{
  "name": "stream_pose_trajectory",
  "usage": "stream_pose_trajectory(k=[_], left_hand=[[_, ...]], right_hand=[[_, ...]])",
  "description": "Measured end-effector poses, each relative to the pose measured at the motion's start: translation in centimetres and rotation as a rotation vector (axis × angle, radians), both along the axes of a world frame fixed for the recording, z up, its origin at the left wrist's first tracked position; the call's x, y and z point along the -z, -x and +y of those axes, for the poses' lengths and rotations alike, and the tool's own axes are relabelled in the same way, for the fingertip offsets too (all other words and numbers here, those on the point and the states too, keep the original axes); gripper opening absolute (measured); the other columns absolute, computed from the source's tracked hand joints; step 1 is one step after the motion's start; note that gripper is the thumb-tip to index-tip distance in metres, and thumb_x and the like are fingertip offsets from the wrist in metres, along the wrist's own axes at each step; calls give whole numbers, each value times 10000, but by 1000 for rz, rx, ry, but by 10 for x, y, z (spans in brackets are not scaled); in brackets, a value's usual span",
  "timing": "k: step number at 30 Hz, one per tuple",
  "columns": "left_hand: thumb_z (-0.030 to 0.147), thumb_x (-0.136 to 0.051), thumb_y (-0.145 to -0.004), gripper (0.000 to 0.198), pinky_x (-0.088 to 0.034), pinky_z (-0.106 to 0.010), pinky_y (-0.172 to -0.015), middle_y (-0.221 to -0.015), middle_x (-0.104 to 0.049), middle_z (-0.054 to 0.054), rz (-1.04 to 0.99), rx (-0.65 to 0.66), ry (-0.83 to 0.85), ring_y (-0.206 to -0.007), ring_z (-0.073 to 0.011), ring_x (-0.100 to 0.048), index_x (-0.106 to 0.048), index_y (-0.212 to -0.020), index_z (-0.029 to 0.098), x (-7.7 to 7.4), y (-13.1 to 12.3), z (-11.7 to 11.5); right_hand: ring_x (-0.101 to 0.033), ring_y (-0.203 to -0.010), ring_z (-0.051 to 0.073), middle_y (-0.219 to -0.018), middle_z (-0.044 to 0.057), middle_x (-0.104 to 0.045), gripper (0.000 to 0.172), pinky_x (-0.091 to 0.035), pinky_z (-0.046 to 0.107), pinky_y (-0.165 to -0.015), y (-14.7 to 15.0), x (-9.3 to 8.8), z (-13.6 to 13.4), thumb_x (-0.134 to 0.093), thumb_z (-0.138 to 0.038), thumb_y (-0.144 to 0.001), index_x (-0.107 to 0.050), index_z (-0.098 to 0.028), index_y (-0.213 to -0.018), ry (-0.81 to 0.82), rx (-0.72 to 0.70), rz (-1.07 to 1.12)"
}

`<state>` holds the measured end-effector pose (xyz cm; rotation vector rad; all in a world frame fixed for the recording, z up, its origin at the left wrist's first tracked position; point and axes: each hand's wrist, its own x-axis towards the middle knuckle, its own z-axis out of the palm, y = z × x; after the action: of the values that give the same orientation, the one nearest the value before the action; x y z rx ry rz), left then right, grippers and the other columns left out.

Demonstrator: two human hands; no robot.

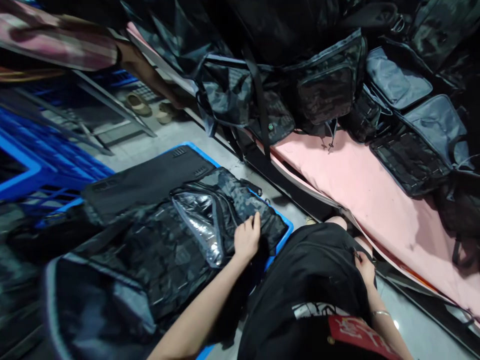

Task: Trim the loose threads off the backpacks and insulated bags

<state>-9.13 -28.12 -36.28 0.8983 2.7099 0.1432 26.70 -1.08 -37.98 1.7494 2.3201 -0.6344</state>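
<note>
Dark camouflage fabric bags lie piled over a blue crate, and my left hand (247, 237) is on the nearest camouflage bag (165, 255), its fingers curled against the fabric. Beside those fingers is a shiny clear plastic panel (200, 225) edged with dark zipper tape. My right hand (365, 270) rests by my thigh on black cloth, fingers closed. A small dark tip shows at its fingers; what it belongs to is too small to make out.
The blue crate (287, 230) stands left of my legs, with a flat black panel (150, 177) across it. Camouflage bags (326, 92) lie along a pink-covered bench (322, 170) at right. Another person's arm (146, 70), a metal-framed stool (112, 125) and shoes (138, 104) appear upper left.
</note>
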Motion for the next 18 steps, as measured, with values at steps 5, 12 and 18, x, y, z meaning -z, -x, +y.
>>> stream_pose_trajectory(k=[5, 12, 18], left_hand=[[180, -371, -845, 634, -357, -489, -914, -1333, -397, -221, 21, -8, 12, -1143, -359, -414, -170, -1442, 114, -2, 22, -22], [81, -273, -846, 572, -362, -493, -865, -1269, -453, -244, -14, -6, 35, -1035, -328, -477, -257, -1418, 97, 37, -49, 35], [167, -363, -853, 602, -326, -502, -928, -1312, -398, -270, -59, -26, -19, -1105, -342, -440, -205, -1423, 54, 51, -45, 51]], right_hand=[[-639, -769, 219, -887, 83, -692, 484, -444, 272, -662, -20, 4, 4, -360, -494, -813, -623, -177, -1068, -8, 12, 58], [-639, -759, 227, -812, 74, -687, 522, -443, 281, -673, -23, 12, 3, -343, -539, -820, -622, -179, -1076, -9, 85, 78], [-635, -685, 262, -710, 66, -665, 497, -445, 318, -606, -12, 8, 7, -361, -552, -802, -628, -223, -1062, 6, 44, 9]])
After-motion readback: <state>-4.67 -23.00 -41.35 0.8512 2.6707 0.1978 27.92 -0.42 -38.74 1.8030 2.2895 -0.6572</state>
